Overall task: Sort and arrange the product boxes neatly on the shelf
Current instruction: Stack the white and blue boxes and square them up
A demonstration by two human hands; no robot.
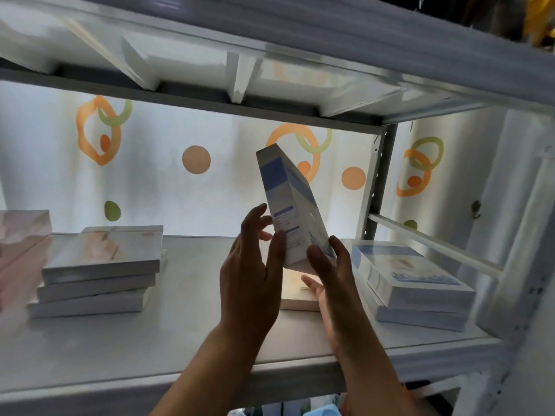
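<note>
Now both forearms reach up from the bottom of the view toward the middle of the shelf (186,334). The left hand (250,274) is raised with its back to the camera; its fingers are spread and only lightly bent, and the thumb presses against the lower left edge of the blue and white box (292,205). The right hand (329,277) is turned with the palm partly up, and its thumb and fingers curl round the bottom corner of this box, so it grasps the box from below. The box stands tilted on its corner, above the shelf surface, with the top leaning to the left.

On the right, a stack of blue boxes (414,283) lies flat on the shelf. On the left lies a stack of pinkish boxes (99,271), a little uneven. Under the hands one flat white box (295,295) lies on the shelf. Behind is a curtain (195,160) with orange and green circles.
</note>
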